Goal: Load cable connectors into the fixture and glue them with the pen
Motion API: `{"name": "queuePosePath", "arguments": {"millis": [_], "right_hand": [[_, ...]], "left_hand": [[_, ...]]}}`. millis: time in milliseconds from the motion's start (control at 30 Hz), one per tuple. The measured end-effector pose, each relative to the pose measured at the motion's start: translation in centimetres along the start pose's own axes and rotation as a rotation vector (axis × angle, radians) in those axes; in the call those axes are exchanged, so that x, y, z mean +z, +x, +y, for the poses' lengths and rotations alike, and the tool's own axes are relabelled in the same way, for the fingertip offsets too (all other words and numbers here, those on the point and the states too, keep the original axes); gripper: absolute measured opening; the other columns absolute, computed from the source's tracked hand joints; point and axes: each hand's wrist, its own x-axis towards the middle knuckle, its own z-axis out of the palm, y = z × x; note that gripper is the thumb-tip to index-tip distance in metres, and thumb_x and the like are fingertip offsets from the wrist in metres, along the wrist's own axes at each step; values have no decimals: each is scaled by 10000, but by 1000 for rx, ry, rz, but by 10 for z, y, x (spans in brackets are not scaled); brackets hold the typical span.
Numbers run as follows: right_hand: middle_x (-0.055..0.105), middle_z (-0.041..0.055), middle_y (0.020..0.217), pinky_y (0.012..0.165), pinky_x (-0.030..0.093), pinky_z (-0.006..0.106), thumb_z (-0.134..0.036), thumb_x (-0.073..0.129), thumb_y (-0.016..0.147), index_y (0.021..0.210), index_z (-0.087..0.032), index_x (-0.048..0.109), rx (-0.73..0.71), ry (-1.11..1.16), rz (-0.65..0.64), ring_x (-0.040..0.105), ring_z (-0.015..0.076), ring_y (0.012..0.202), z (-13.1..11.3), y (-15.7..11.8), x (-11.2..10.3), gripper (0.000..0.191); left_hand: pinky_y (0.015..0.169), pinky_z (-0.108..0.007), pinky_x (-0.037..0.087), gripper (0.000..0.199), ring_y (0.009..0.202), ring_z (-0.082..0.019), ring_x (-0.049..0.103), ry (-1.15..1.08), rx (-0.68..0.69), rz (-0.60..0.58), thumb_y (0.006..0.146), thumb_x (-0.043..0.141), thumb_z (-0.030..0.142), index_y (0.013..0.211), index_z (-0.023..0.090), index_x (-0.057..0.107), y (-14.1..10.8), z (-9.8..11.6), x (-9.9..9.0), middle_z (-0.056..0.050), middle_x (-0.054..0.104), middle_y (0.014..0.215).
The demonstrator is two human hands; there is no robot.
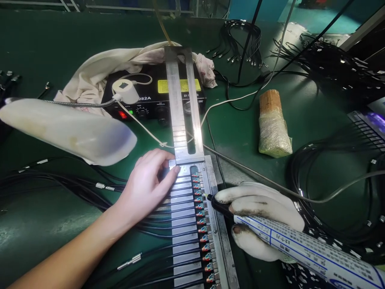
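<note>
My bare left hand (150, 180) grips the left edge of a long metal fixture (183, 212), thumb on top and fingers around the side. Several black cables (162, 220) lie side by side across the fixture. Their stripped ends, with small coloured wires and metal connectors (202, 221), line up along its right side. A slotted metal cover plate (180, 132) extends from the fixture's far end. In my gloved right hand (261, 216) is a white printed glue tube (303, 245), fingers wrapped around its front. The tube's black nozzle tip is close to one connector near the row's far end.
Behind the fixture sits a black 982A control box (147, 108) with a cloth (99, 72) draped around it. A white lamp shade (69, 128) hangs at left. A plastic-wrapped block (274, 124) stands at right. Cable bundles (331, 60) lie on the green table (240, 140).
</note>
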Motion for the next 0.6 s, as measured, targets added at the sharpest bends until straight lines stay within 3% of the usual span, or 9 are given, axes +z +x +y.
{"name": "queuePosePath", "arguments": {"millis": [600], "right_hand": [[766,112,869,685,633,299,-101,636,755,901,-149,650,-13,56,40,754,208,749,3,-2,4,155]], "left_hand": [[753,-335,407,157,816,-187,507,7,-2,5,934,534,359,945,203,548,0,0,0,-9,542,855]]}}
